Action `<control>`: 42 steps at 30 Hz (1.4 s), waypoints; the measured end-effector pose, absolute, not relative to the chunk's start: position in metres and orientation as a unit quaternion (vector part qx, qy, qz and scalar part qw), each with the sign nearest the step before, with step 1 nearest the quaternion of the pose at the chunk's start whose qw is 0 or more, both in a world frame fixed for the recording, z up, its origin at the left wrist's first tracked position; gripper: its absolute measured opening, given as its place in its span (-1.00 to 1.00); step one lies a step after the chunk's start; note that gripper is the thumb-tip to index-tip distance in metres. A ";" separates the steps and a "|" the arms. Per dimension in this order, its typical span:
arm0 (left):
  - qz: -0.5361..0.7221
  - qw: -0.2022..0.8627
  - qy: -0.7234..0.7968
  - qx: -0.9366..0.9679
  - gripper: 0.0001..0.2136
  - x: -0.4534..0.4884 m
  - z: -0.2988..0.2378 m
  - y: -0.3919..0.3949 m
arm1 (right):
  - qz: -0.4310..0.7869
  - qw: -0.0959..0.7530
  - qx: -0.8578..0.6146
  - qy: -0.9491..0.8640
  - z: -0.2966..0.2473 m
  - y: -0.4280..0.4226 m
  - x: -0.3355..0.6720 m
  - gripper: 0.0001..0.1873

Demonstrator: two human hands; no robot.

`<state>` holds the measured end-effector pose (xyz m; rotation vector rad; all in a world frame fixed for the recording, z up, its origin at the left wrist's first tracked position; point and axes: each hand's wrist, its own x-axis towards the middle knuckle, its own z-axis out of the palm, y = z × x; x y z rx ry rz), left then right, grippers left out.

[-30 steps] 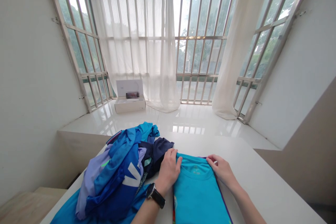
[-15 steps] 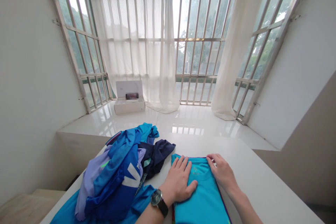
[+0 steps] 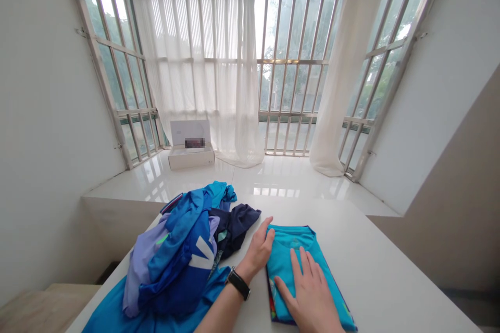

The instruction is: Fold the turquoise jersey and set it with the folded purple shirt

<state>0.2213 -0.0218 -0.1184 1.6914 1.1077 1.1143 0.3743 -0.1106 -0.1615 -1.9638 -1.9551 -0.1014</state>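
A folded turquoise T-shirt (image 3: 285, 265) lies on the white table, with its neckline at the far end. Dark and coloured fabric edges peek out from under it. My right hand (image 3: 310, 289) rests flat on the shirt, its fingers spread. Along the shirt's far left edge is my left hand (image 3: 260, 244), turned on its side with fingers stretched out; a watch (image 3: 238, 283) is strapped on that wrist. Left of my hands lies a loose heap of clothes (image 3: 175, 265) in blue, lilac and navy, one piece bearing a white letter-like print.
The white table (image 3: 390, 281) reaches up to a glossy window ledge (image 3: 242, 179). An opened white box (image 3: 191, 157) stands on the ledge at the left. Sheer curtains (image 3: 199, 62) hang before barred windows. White walls (image 3: 42, 88) close in both sides.
My left hand has slid off the shirt's top to its left edge. My right hand has left the far right corner and now lies on the shirt. My view has shifted slightly.
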 end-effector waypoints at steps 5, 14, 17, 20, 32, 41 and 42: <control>0.443 0.398 0.437 0.674 -0.41 0.220 -0.117 -0.024 | -0.015 0.120 -0.717 -0.687 -0.141 -0.100 0.423 -0.07; 0.408 0.369 0.439 0.710 -0.42 0.224 -0.118 -0.026 | -0.016 0.083 -0.745 -0.662 -0.128 -0.073 0.537 -0.10; 0.407 0.362 0.437 0.716 -0.44 0.224 -0.116 -0.027 | -0.022 0.093 -0.803 -0.589 -0.140 -0.083 0.538 0.01; 0.402 0.358 0.432 0.723 -0.44 0.226 -0.115 -0.031 | -0.022 0.095 -0.823 -0.559 -0.154 -0.097 0.530 0.07; 0.382 0.335 0.421 0.751 -0.43 0.226 -0.121 -0.035 | -0.057 0.115 -0.849 -0.512 -0.161 -0.060 0.577 0.10; 0.362 0.332 0.429 0.758 -0.40 0.226 -0.124 -0.035 | -0.054 0.161 -0.861 -0.480 -0.170 -0.011 0.622 0.14; 0.358 0.332 0.430 0.759 -0.40 0.227 -0.125 -0.035 | -0.059 0.168 -0.859 -0.479 -0.171 -0.009 0.624 0.13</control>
